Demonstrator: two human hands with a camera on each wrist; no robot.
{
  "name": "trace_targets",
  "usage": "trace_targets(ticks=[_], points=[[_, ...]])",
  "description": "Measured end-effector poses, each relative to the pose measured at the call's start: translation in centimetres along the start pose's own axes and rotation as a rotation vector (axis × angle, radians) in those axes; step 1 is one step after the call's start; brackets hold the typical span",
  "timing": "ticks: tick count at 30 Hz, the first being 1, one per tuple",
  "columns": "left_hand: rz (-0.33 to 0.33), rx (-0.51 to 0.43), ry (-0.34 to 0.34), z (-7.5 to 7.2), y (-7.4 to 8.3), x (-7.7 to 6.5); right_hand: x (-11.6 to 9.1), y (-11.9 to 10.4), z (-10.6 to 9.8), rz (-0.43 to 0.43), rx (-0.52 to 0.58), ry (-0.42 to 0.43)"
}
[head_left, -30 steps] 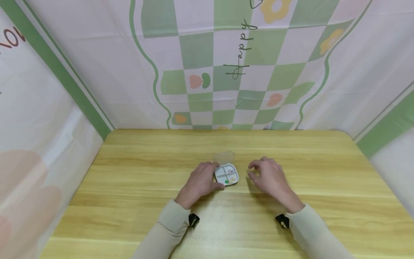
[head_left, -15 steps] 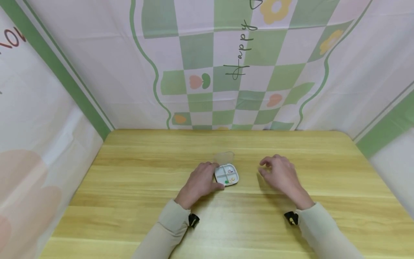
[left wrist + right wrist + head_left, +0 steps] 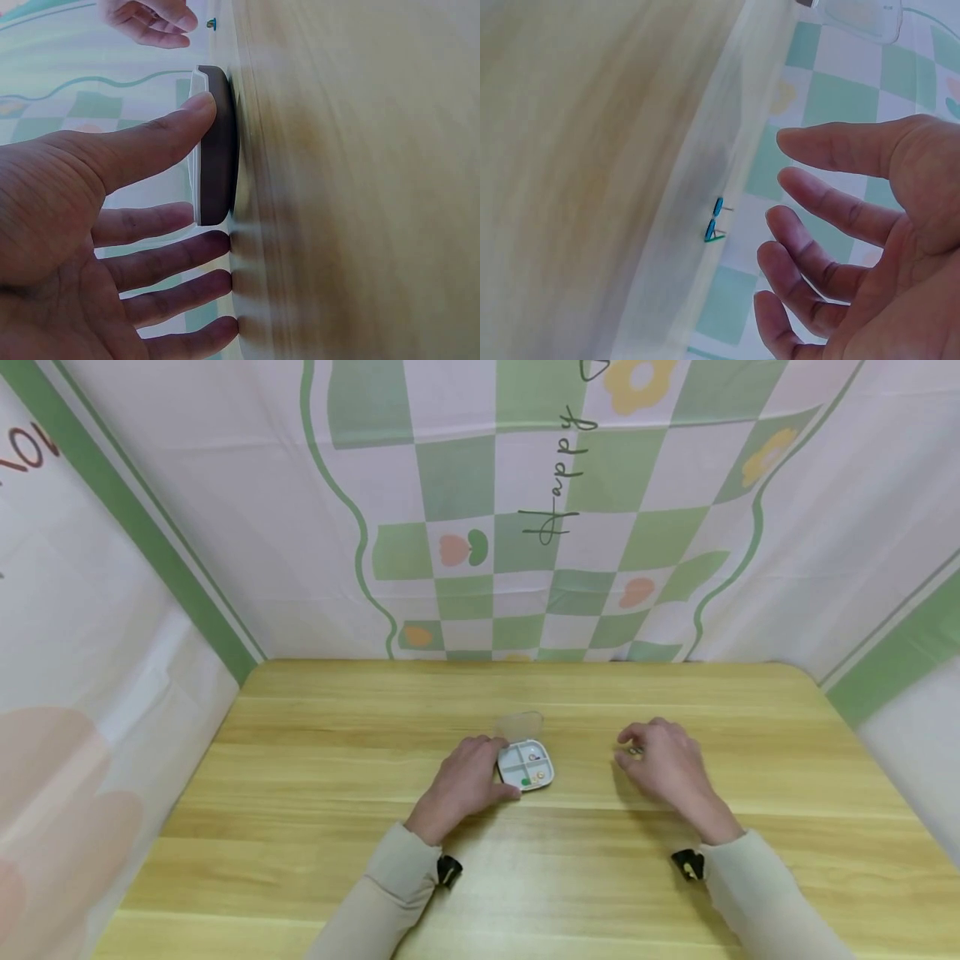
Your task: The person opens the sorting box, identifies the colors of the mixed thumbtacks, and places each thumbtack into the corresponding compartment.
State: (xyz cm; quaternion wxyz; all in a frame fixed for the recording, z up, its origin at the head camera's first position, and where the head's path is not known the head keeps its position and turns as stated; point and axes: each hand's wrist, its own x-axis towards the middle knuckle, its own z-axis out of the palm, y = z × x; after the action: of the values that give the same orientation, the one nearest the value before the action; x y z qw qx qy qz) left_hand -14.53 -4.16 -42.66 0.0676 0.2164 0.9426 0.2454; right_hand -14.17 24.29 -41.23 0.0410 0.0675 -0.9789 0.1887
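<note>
My left hand (image 3: 467, 781) holds a small pill case (image 3: 513, 773) at its left side on the table, thumb on the near edge, index finger opposite. The case has a white four-part tray in a dark base (image 3: 217, 150). Its clear lid (image 3: 520, 724) is swung open toward the back. Small green, gold and reddish pieces lie in its right-hand compartments. My right hand (image 3: 663, 764) hovers to the right, fingers loosely bent and apart. Beyond its fingertips, a small pair of blue stud earrings (image 3: 714, 217) with thin pins and a green bit lies on the table.
The wooden table (image 3: 300, 860) reaches back to a printed cloth (image 3: 525, 568) with green checks, and cloth also hangs at both sides. Black camera straps (image 3: 688, 865) sit at both cuffs.
My right hand has moved away from the pill case to the right, and the small earrings now show between its thumb and fingers. The left hand and the case have stayed put.
</note>
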Motion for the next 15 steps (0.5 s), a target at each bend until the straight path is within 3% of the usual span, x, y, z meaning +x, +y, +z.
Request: trace_targets(ticks=[15], points=[[0.0, 0.01, -0.001, 0.0, 0.0, 0.0, 0.4, 1.3, 0.0, 0.058, -0.038, -0.028]])
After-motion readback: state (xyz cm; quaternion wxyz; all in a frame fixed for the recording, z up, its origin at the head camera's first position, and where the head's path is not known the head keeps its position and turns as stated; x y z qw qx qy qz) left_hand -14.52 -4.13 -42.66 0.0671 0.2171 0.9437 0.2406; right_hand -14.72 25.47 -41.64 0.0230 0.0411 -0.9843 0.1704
